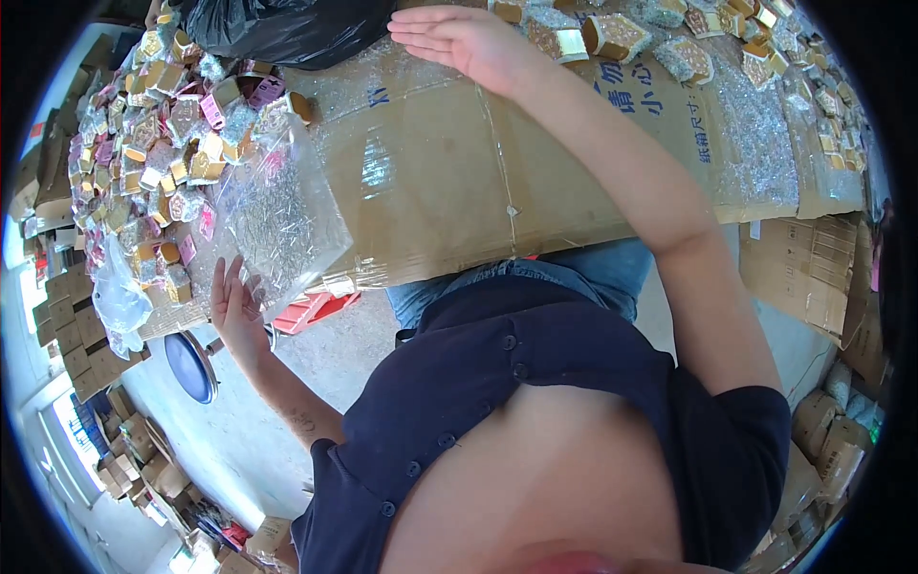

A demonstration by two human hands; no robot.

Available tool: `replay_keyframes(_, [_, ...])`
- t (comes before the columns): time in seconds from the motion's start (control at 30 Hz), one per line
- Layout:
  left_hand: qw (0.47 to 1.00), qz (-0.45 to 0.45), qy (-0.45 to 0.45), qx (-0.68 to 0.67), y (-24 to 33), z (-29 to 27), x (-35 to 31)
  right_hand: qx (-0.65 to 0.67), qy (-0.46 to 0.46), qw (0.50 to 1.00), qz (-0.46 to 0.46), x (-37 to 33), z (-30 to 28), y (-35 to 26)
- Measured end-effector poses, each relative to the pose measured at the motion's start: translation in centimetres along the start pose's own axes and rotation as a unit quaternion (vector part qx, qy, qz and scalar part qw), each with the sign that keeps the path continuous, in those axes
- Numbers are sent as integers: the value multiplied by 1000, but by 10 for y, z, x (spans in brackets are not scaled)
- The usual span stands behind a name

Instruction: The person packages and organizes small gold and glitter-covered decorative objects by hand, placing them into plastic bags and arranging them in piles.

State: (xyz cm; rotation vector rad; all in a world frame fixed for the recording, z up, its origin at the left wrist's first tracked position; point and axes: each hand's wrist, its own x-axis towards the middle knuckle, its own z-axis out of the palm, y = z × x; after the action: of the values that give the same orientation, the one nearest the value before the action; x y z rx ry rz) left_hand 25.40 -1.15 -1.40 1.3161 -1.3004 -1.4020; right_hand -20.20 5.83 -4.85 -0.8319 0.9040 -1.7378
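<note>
My left hand (236, 308) is at the near edge of the table, fingers spread, touching the lower corner of a clear plastic bag (282, 215) filled with thin silvery pieces. My right hand (466, 40) reaches far across the flattened cardboard sheet (440, 172) that covers the table; its palm is flat, its fingers are apart and it holds nothing. Small gold and clear-wrapped packets (612, 36) lie just beyond its fingertips.
A big heap of small gold, pink and clear packets (153, 143) fills the table's left side. A black plastic bag (277, 27) lies at the far edge. More packets and clear film (755, 134) cover the right. Stacked cardboard boxes (76, 335) stand on the floor.
</note>
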Motion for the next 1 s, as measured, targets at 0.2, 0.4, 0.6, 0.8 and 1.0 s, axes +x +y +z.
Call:
replay_keyframes(0.2, [994,1,-108,35,8,50,-4,84,-141,986,33,1,-41,-30])
replay_keyframes(0.4, [985,16,-172,21,-6,109,0,-365,64,925,81,-15,-12,-77])
replay_keyframes(0.6, [968,97,-196,123,-28,151,-5,-639,84,744,-177,-34,-46,-82])
replay_keyframes(0.8, [941,174,-216,196,-23,187,-29,-808,145,541,-183,-72,-155,-172])
replay_keyframes(1.0, [901,307,-121,281,-44,172,-31,-675,605,398,-141,-168,-376,-299])
